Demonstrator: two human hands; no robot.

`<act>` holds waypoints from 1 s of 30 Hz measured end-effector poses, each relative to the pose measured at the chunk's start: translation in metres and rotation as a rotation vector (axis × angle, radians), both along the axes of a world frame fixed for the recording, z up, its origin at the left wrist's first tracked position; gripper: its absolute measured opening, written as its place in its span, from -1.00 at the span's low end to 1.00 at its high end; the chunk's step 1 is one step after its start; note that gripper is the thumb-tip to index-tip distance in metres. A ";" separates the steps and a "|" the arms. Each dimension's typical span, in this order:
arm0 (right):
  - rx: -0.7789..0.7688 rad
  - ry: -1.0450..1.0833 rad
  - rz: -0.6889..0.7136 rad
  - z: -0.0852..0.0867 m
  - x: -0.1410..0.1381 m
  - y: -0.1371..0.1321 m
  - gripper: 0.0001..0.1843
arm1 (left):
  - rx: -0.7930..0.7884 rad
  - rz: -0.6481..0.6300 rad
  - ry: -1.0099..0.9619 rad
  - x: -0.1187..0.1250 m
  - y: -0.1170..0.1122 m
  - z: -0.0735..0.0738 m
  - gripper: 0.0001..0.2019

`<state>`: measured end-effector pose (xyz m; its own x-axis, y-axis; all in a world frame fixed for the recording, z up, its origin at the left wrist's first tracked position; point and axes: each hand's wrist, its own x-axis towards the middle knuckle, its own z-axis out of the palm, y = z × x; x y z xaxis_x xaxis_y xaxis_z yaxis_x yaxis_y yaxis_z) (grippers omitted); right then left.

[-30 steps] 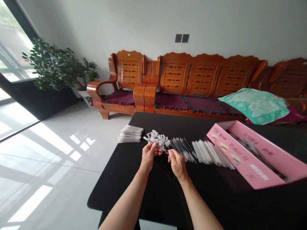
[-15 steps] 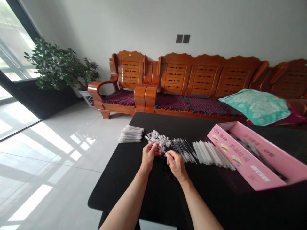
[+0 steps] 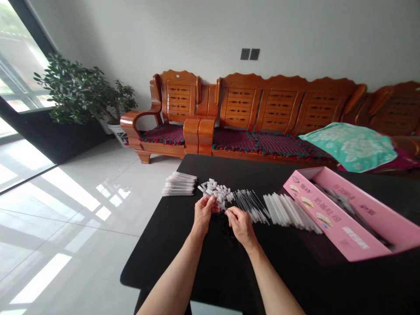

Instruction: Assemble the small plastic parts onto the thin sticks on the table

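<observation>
Head view showed a slim pen barrel (image 3: pixel 204 191) slanting between the hands, over the black table (image 3: pixel 157 249) and near the small white caps (image 3: pixel 223 192). The left hand (image 3: pixel 202 214) gripped it with closed fingers; the right hand (image 3: pixel 241 222) pinched its lower end — any separate part there was indistinguishable. It looked light, stiff, slick — best held mid-length.

Black table (image 3: pixel 157 258), rounded near-left corner, left to right: stacked slim white sticks (image 3: pixel 179 184), heap of short white pieces (image 3: pixel 216 189), thin dark rods (image 3: pixel 249 203), white tubes (image 3: pixel 290 212), open pink box (image 3: pixel 328 216), black bits (image 3: pixel 228 232) front-centre, hard to make out.
</observation>
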<state>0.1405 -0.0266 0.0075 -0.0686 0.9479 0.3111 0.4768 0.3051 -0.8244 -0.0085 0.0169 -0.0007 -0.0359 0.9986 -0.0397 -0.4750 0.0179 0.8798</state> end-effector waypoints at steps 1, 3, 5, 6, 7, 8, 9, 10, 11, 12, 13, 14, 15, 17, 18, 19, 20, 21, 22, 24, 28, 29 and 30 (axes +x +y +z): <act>0.005 0.007 -0.009 -0.001 0.000 0.000 -0.67 | -0.001 0.004 0.003 0.000 0.000 0.000 -0.58; 0.012 0.030 -0.029 -0.003 0.000 0.001 -0.71 | -0.001 0.011 0.008 0.000 0.000 0.000 -0.58; 0.012 0.059 -0.045 -0.003 0.000 0.001 -0.72 | 0.000 0.017 0.009 0.000 0.000 0.001 -0.58; 0.007 0.065 -0.045 -0.003 0.000 0.001 -0.72 | 0.001 0.020 0.009 0.000 0.000 0.002 -0.58; 0.004 0.061 -0.043 -0.002 0.001 0.001 -0.70 | 0.002 0.023 0.008 0.000 0.000 0.002 -0.58; 0.003 0.046 -0.039 -0.001 0.001 0.001 -0.68 | 0.002 0.024 0.008 0.000 0.000 0.003 -0.58; 0.005 0.023 -0.034 0.000 0.001 0.001 -0.65 | 0.001 0.024 0.008 0.000 0.000 0.003 -0.58; 0.010 -0.005 -0.030 0.001 0.001 0.001 -0.63 | 0.001 0.022 0.009 0.000 0.000 0.002 -0.58; 0.016 -0.028 -0.027 0.002 0.001 0.001 -0.61 | 0.002 0.018 0.010 0.000 0.000 0.002 -0.58; 0.021 -0.041 -0.027 0.003 0.001 0.001 -0.60 | 0.003 0.013 0.013 0.000 0.000 0.002 -0.58; 0.024 -0.043 -0.028 0.003 0.001 0.001 -0.62 | 0.004 0.010 0.016 0.000 0.001 0.001 -0.58; 0.023 -0.039 -0.029 0.002 0.001 0.001 -0.64 | 0.004 0.009 0.020 0.000 0.001 0.001 -0.57; 0.021 -0.029 -0.033 0.001 0.001 0.002 -0.66 | 0.003 0.010 0.024 0.000 0.001 0.001 -0.57; 0.020 -0.007 -0.047 -0.002 0.001 0.003 -0.71 | 0.001 0.015 0.034 0.001 0.000 0.001 -0.56; 0.021 0.002 -0.053 -0.004 0.001 0.003 -0.73 | 0.000 0.017 0.039 0.001 0.000 0.002 -0.56; 0.021 0.012 -0.059 -0.006 0.001 0.004 -0.74 | 0.001 0.017 0.043 0.001 0.000 0.002 -0.56; 0.019 0.022 -0.066 -0.007 0.001 0.004 -0.75 | 0.002 0.015 0.047 0.001 0.000 0.003 -0.57; 0.016 0.031 -0.073 -0.008 0.001 0.005 -0.75 | 0.004 0.013 0.051 0.001 -0.001 0.003 -0.57; 0.012 0.038 -0.078 -0.008 0.001 0.005 -0.75 | 0.006 0.012 0.053 0.001 -0.001 0.003 -0.57; 0.007 0.037 -0.084 -0.006 0.001 0.004 -0.74 | 0.010 0.014 0.051 0.001 -0.001 0.004 -0.57; 0.019 -0.052 -0.054 0.000 0.001 0.002 -0.66 | 0.013 0.025 0.044 0.000 -0.001 0.003 -0.57; 0.026 -0.071 -0.048 0.000 0.001 0.002 -0.65 | 0.013 0.025 0.046 0.000 -0.001 0.003 -0.57; 0.033 -0.079 -0.045 0.000 0.001 0.002 -0.65 | 0.014 0.023 0.048 0.000 -0.001 0.003 -0.57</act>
